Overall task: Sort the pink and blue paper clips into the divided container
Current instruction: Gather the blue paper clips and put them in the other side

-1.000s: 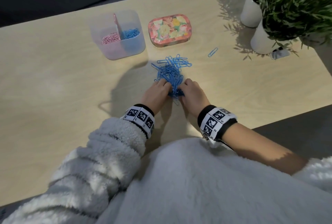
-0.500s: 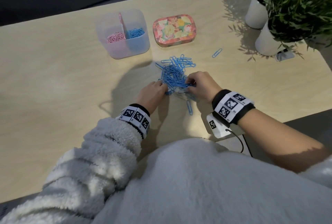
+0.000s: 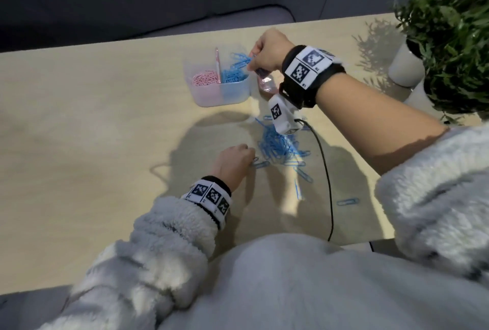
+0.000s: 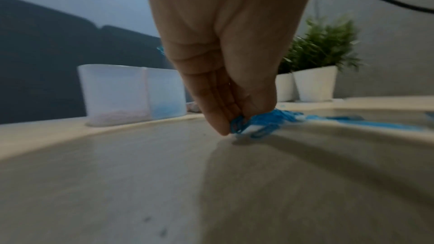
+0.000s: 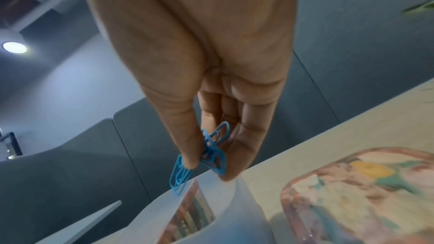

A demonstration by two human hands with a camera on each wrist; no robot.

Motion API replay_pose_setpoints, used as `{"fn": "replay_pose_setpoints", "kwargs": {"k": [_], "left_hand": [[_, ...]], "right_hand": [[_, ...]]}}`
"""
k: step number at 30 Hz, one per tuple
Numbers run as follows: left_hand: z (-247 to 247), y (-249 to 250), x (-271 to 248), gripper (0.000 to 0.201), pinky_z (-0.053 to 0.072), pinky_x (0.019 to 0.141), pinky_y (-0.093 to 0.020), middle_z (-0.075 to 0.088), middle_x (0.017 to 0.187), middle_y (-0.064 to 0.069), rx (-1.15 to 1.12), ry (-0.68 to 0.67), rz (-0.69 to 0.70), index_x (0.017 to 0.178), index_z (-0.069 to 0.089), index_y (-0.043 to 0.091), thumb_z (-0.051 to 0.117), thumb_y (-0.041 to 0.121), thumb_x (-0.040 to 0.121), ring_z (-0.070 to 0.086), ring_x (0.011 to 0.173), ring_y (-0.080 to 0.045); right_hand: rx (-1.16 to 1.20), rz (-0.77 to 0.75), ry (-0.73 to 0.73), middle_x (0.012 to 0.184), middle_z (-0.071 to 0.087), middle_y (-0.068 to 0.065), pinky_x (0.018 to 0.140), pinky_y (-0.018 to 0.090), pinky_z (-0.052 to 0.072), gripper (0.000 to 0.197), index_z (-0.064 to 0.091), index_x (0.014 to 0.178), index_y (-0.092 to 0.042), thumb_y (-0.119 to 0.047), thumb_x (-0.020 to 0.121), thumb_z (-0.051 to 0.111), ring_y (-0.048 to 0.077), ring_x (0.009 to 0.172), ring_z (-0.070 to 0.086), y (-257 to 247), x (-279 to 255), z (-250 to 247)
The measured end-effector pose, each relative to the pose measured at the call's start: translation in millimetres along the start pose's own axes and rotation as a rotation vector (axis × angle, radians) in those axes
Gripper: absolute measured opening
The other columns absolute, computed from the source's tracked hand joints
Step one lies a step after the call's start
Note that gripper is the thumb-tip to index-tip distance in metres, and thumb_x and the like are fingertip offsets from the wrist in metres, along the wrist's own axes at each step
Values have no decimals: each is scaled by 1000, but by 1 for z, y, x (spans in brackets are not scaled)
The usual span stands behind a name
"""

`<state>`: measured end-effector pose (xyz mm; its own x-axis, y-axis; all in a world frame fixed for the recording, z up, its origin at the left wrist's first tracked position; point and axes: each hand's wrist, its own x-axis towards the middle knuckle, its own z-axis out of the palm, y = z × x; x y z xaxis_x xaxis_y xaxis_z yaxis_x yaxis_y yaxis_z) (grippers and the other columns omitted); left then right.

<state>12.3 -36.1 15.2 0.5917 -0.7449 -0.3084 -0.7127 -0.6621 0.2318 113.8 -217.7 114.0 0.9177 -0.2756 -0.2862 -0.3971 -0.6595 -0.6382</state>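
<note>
A translucent divided container [image 3: 211,100] stands at the back of the table. Pink clips [image 3: 205,79] lie in its left compartment and blue clips [image 3: 234,75] in its right one. My right hand [image 3: 251,62] hovers over the right compartment and pinches a bunch of blue paper clips [image 3: 239,59]. The right wrist view shows that bunch [image 5: 211,151] held between thumb and fingers just above the container rim [image 5: 211,192]. A pile of blue clips [image 3: 280,147] lies mid-table. My left hand [image 3: 250,161] sits at the pile's left edge, pinching a few blue clips [image 4: 241,127] on the tabletop.
A floral tin [image 3: 267,84] sits right of the container, mostly hidden by my right wrist. Potted plants [image 3: 449,38] in white pots [image 3: 406,67] stand at the back right. A black cable [image 3: 326,170] hangs over the pile. Stray blue clips [image 3: 348,201] lie near the front edge.
My right hand has lifted a bunch of blue clips off the pile and carried it back and left to above the container. My left hand has stayed at the pile.
</note>
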Motion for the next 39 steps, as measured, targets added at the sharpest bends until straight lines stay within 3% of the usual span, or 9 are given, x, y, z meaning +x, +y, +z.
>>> {"fn": "replay_pose_setpoints", "kwargs": {"k": [2, 5, 7, 13, 17, 23, 30, 37, 39], "left_hand": [[-11, -10, -4, 18, 51, 69, -46, 62, 94, -23, -122, 84, -34, 95, 62, -3, 51, 5, 83, 62, 82, -39], [-38, -25, -3, 17, 49, 69, -45, 63, 92, -21, -135, 198, -88, 91, 63, -1, 51, 8, 83, 61, 81, -38], [-58, -35, 5, 16, 45, 69, -41, 63, 94, -17, -121, 288, -111, 91, 63, 3, 52, 13, 85, 59, 84, -35], [-109, -48, 62, 24, 41, 81, -41, 62, 107, -24, -61, 411, -170, 100, 61, 1, 47, 10, 84, 57, 99, -37], [-125, -49, 101, 27, 44, 83, -44, 59, 111, -28, -5, 287, -179, 107, 61, -1, 46, 8, 87, 55, 103, -42], [-97, -37, 94, 29, 46, 84, -46, 64, 99, -22, -15, 566, 64, 101, 62, 2, 39, 16, 91, 56, 96, -37], [-41, -15, 83, 54, 31, 107, -39, 45, 141, -11, -55, 45, 130, 135, 42, 9, 53, 36, 90, 40, 129, -28], [-25, -1, 91, 69, 31, 103, -38, 45, 133, -13, 2, -52, 120, 134, 43, 13, 65, 47, 78, 42, 119, -33], [-27, 1, 93, 57, 32, 100, -37, 48, 129, -14, -10, -60, 119, 129, 49, 14, 66, 37, 80, 45, 116, -33]], "right_hand": [[-39, 12, -40, 74, 62, 1, 46, 13, 51, 19, 55, 68, -20, -17, 74, 73, 1, 38, 58, -11, 14, 5], [-111, 39, 10, 103, 68, 14, 83, 31, 57, 35, 63, 99, -3, -24, 74, 76, 21, 85, 70, -21, 28, 19], [-86, 67, 35, 112, 67, 16, 84, 33, 57, 42, 61, 113, -1, -23, 79, 71, 27, 96, 67, -25, 26, 20], [276, 77, 125, 80, 65, 18, 69, 41, 60, 21, 61, 69, -3, -2, 86, 50, 30, 64, 66, 13, -14, 1], [360, 231, 163, 63, 60, 11, 46, 26, 55, 28, 53, 60, -8, -3, 88, 52, 8, 38, 59, 86, -50, -9], [-10, 531, 339, 78, 59, 21, 71, 37, 46, 18, 62, 73, 1, -9, 84, 51, 31, 75, 56, 183, -90, -16], [-224, 541, 358, 115, 57, 30, 99, 45, 42, 31, 62, 100, 10, -13, 93, 42, 41, 112, 51, 188, -87, -2], [-207, 155, 152, 103, 52, 22, 86, 36, 41, 34, 61, 85, -1, -34, 85, 59, 32, 103, 47, 149, -77, 44], [-265, 97, 51, 112, 50, 18, 93, 37, 41, 43, 62, 106, -6, -39, 79, 66, 31, 111, 42, 143, -77, 50]]}}
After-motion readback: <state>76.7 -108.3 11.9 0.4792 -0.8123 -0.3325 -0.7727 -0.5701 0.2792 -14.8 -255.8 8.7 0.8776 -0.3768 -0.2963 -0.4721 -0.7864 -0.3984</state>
